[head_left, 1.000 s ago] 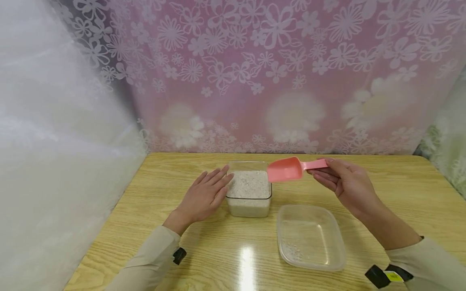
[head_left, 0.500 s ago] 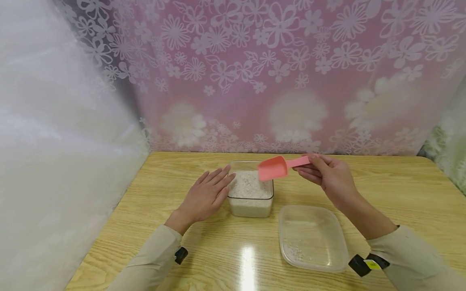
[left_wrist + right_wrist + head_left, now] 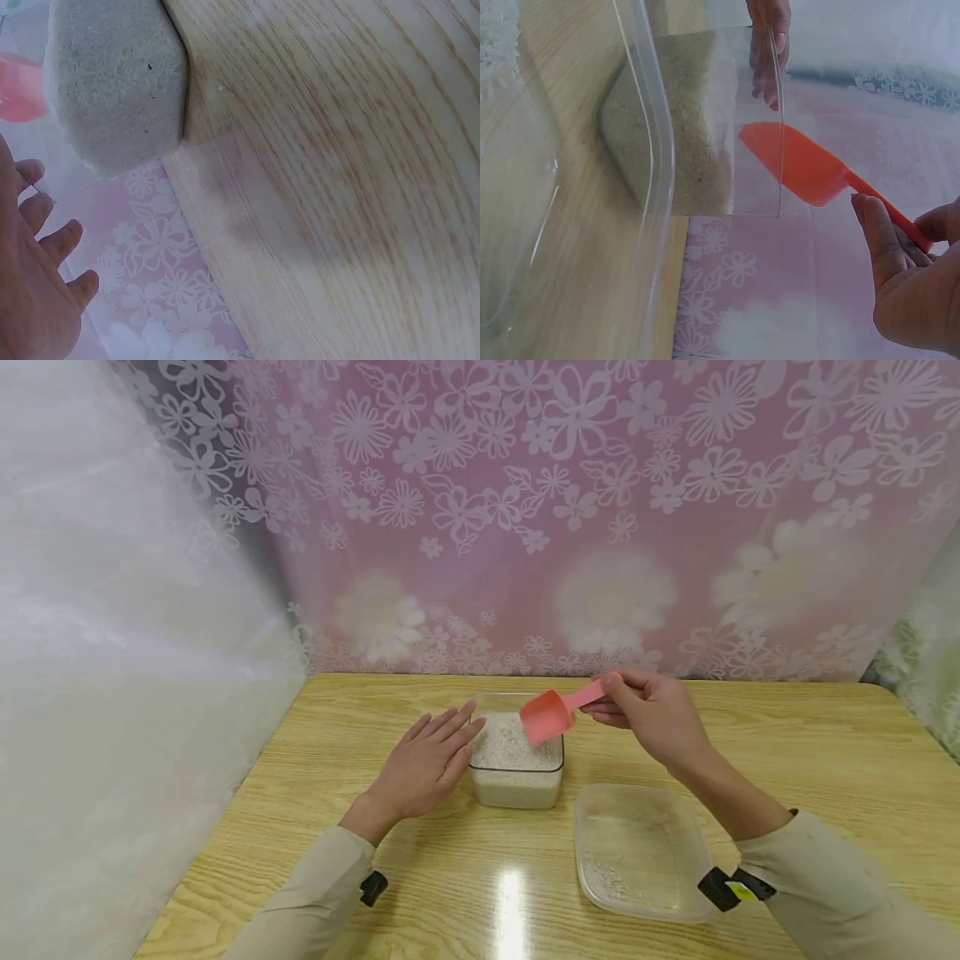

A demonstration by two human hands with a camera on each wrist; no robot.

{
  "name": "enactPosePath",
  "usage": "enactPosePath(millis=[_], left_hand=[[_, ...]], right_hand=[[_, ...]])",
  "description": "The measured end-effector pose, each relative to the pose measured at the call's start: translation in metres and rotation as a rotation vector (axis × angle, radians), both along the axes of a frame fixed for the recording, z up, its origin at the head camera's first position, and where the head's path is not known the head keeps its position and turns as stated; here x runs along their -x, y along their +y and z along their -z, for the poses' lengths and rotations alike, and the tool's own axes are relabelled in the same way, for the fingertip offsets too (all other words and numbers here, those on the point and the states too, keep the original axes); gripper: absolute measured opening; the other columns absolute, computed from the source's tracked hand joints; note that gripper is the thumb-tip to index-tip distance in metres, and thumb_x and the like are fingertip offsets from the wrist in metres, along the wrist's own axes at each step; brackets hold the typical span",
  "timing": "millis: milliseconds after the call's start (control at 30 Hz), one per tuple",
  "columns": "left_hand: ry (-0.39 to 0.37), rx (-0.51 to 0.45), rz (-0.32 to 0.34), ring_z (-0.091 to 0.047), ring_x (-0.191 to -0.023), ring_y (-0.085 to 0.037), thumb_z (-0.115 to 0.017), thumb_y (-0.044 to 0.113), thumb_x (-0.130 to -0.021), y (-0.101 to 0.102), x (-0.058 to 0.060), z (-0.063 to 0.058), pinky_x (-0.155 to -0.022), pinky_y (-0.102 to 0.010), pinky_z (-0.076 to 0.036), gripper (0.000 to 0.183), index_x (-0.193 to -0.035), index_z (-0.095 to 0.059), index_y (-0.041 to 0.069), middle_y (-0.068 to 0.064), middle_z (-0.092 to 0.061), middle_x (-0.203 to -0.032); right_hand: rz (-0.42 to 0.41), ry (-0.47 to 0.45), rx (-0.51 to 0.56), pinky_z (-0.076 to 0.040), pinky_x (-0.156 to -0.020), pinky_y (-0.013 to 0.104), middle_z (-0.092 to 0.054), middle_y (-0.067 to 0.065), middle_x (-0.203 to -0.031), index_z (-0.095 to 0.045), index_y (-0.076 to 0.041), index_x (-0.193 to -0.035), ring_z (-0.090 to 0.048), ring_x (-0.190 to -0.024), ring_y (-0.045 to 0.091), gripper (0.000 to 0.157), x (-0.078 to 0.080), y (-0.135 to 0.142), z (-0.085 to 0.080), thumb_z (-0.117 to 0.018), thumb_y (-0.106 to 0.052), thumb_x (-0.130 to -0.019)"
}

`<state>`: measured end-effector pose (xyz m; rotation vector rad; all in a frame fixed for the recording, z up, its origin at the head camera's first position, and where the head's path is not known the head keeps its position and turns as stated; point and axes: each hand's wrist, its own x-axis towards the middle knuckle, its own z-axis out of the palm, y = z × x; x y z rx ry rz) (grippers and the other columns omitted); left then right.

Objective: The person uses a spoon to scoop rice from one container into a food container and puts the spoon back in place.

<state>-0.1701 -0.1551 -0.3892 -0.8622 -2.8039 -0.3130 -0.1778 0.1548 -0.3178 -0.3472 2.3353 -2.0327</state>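
Note:
My right hand (image 3: 651,714) pinches the handle of a pink scoop (image 3: 546,717), whose bowl tips down over a clear square container (image 3: 517,788). Pale rice (image 3: 504,742) fills most of that container; through its wall in the left wrist view the rice (image 3: 120,82) looks like small grains. In the right wrist view the scoop (image 3: 799,161) overlaps the container's upper rim, above the rice surface. With fingers straight, my left hand (image 3: 418,770) rests its fingertips at the container's left rim.
A shallow clear plastic box (image 3: 643,852) stands at the front right, with a few grains in its near left corner. All of it is on a wood-grain table (image 3: 442,893). A flowered pink curtain (image 3: 480,568) hangs behind the table's far edge.
My right hand has carried the scoop leftward from the container's right side to over the rice, and its bowl now tilts downward. The left hand stays at the rim.

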Motion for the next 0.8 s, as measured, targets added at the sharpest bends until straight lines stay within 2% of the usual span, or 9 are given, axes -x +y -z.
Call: enactPosePath(millis=[133, 333, 433, 567, 800], left_hand=[[0.007, -0.002, 0.004, -0.022, -0.141, -0.016, -0.029, 0.037, -0.105, 0.0, 0.0, 0.0, -0.114, -0.042, -0.015, 0.047, -0.149, -0.038, 0.022, 0.005, -0.021, -0.156], [0.008, 0.004, 0.003, -0.023, -0.141, -0.016, -0.025, 0.039, -0.105, -0.002, 0.0, -0.001, -0.114, -0.043, -0.015, 0.048, -0.149, -0.036, 0.023, 0.005, -0.021, -0.156], [0.007, 0.001, 0.005, -0.023, -0.141, -0.017, -0.025, 0.04, -0.105, -0.002, 0.0, 0.0, -0.114, -0.043, -0.016, 0.048, -0.149, -0.036, 0.023, 0.004, -0.021, -0.156], [0.001, -0.002, 0.005, -0.023, -0.141, -0.017, -0.025, 0.04, -0.105, -0.001, -0.001, -0.001, -0.114, -0.044, -0.016, 0.048, -0.149, -0.037, 0.023, 0.004, -0.02, -0.156], [-0.003, 0.003, 0.005, -0.024, -0.141, -0.018, -0.023, 0.04, -0.105, -0.001, 0.0, 0.0, -0.114, -0.045, -0.017, 0.049, -0.149, -0.036, 0.024, 0.004, -0.02, -0.157]], right_hand=[[0.006, 0.067, -0.099, -0.054, -0.077, 0.03, -0.065, 0.026, -0.105, -0.057, 0.009, -0.123, -0.069, -0.088, 0.017, 0.04, 0.0, -0.008, -0.003, -0.052, -0.023, -0.101], [0.007, 0.157, -0.247, -0.055, -0.073, 0.024, -0.068, 0.02, -0.099, -0.062, 0.006, -0.118, -0.07, -0.086, 0.02, 0.037, -0.001, -0.017, -0.004, -0.051, -0.025, -0.101], [0.002, 0.165, -0.296, -0.055, -0.072, 0.023, -0.069, 0.017, -0.098, -0.063, 0.004, -0.116, -0.069, -0.085, 0.018, 0.035, -0.001, -0.021, -0.003, -0.05, -0.025, -0.102], [-0.005, 0.12, -0.307, -0.055, -0.071, 0.023, -0.069, 0.016, -0.097, -0.062, 0.004, -0.117, -0.07, -0.084, 0.017, 0.035, 0.001, -0.023, -0.001, -0.05, -0.025, -0.102], [-0.038, 0.038, -0.223, -0.055, -0.073, 0.026, -0.068, 0.019, -0.098, -0.062, 0.007, -0.115, -0.07, -0.084, 0.018, 0.033, 0.004, -0.023, 0.007, -0.048, -0.02, -0.102]])
